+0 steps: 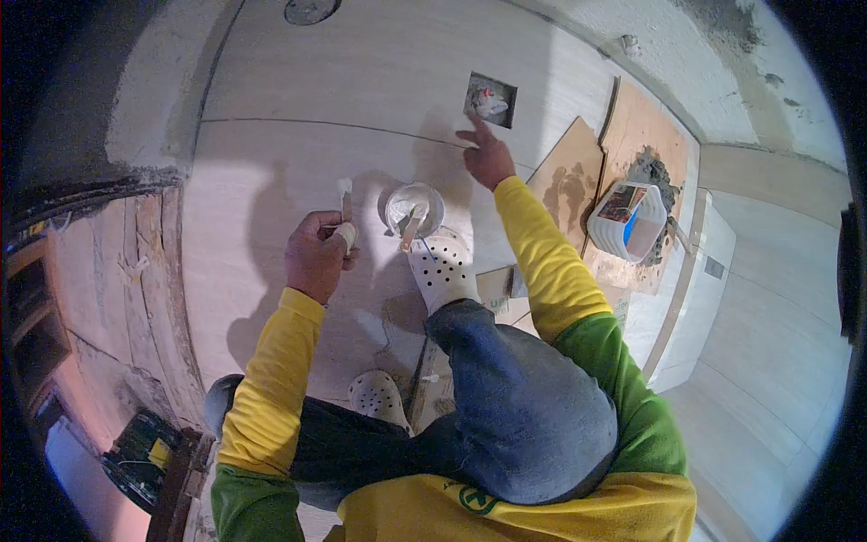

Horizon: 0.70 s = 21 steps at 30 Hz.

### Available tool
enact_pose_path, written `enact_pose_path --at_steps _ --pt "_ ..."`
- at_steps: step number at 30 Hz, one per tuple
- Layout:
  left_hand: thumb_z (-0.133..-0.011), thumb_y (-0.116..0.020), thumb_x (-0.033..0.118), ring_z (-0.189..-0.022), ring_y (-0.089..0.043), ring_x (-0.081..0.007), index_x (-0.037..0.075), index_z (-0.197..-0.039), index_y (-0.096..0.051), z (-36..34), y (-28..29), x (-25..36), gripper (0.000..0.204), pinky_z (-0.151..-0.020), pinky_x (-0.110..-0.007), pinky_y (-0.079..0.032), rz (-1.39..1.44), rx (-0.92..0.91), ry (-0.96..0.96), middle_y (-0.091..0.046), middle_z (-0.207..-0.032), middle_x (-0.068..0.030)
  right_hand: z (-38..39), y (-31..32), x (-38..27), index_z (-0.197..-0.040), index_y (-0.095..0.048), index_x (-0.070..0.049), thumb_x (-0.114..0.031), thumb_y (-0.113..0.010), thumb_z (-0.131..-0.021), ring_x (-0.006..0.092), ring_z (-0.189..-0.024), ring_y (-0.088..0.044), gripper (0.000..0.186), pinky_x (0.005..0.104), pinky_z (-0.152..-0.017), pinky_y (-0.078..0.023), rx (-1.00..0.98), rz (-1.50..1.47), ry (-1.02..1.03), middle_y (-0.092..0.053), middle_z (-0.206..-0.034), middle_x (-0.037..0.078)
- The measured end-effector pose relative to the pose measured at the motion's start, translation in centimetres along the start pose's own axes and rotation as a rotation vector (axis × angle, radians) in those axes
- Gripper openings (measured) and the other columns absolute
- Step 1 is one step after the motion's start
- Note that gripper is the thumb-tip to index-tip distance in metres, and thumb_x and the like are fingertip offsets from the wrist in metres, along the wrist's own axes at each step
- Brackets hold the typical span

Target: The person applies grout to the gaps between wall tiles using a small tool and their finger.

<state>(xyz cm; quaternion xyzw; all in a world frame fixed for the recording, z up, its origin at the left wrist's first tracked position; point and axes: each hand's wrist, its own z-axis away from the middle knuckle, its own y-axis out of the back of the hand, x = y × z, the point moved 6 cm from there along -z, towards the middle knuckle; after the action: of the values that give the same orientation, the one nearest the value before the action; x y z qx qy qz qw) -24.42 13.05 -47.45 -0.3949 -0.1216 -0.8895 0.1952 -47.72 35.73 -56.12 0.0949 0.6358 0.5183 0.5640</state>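
Observation:
My left hand [314,257] is closed around a small flat stick [347,206], held upright with white paste on its tip. Just right of it, a small round tub [437,200] of white paste stands on the tiled floor. A wooden-looking strip [412,231] leans out of this tub. Farther off, my right hand [490,163] reaches with fingers stretched apart and nothing in them. Its fingertips are beside the lower edge of a square cutout [491,99] in the tile, where rough grey filling and a small red spot show.
Right of me, a white plastic basin [627,222] sits on a mortar-stained board [643,126], beside a brown sheet [569,172]. My white perforated clogs [443,271] are close to the tub. A round opening [311,9] is at the far edge. A black bucket [144,461] stands lower left.

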Motion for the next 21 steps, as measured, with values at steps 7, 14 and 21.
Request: enact_pose_path --at_steps 7,14,21 --pt "-0.087 -0.061 0.009 -0.063 -0.063 -0.0148 -0.004 -0.105 -0.056 -0.1 0.5 -0.4 0.023 -0.05 -0.027 -0.052 0.013 -0.002 -0.015 -0.062 -0.085 -0.0102 -0.3 1.3 1.3 -0.141 -0.033 -0.013 -0.004 -0.052 -0.074 0.0353 -0.112 -0.058 0.071 0.0412 -0.098 -0.047 0.071 -0.007 -0.159 -0.064 -0.12 0.009" --pt "-0.087 -0.06 0.009 -0.064 -0.064 -0.0161 -0.004 -0.107 -0.056 -0.2 0.6 -0.5 0.024 -0.051 -0.027 -0.053 -0.011 0.008 -0.019 -0.063 -0.087 -0.0111 -0.9 -0.9 -0.1 -0.139 -0.035 -0.014 -0.007 -0.052 -0.076 0.0351 -0.111 -0.059 0.066 0.0418 -0.096 -0.047 -0.059 0.145 -0.112 -0.063 -0.121 0.01" --pt "-0.087 -0.059 0.008 -0.062 -0.064 -0.0166 -0.004 -0.107 -0.056 -0.1 0.5 -0.1 0.023 -0.051 -0.027 -0.054 0.039 0.017 -0.031 -0.063 -0.087 -0.0112 0.1 3.8 6.0 -0.14 -0.034 -0.01 -0.004 -0.054 -0.075 0.0307 -0.101 -0.065 0.068 0.0405 -0.088 -0.052 0.257 -0.142 -0.168 -0.067 -0.113 0.011"
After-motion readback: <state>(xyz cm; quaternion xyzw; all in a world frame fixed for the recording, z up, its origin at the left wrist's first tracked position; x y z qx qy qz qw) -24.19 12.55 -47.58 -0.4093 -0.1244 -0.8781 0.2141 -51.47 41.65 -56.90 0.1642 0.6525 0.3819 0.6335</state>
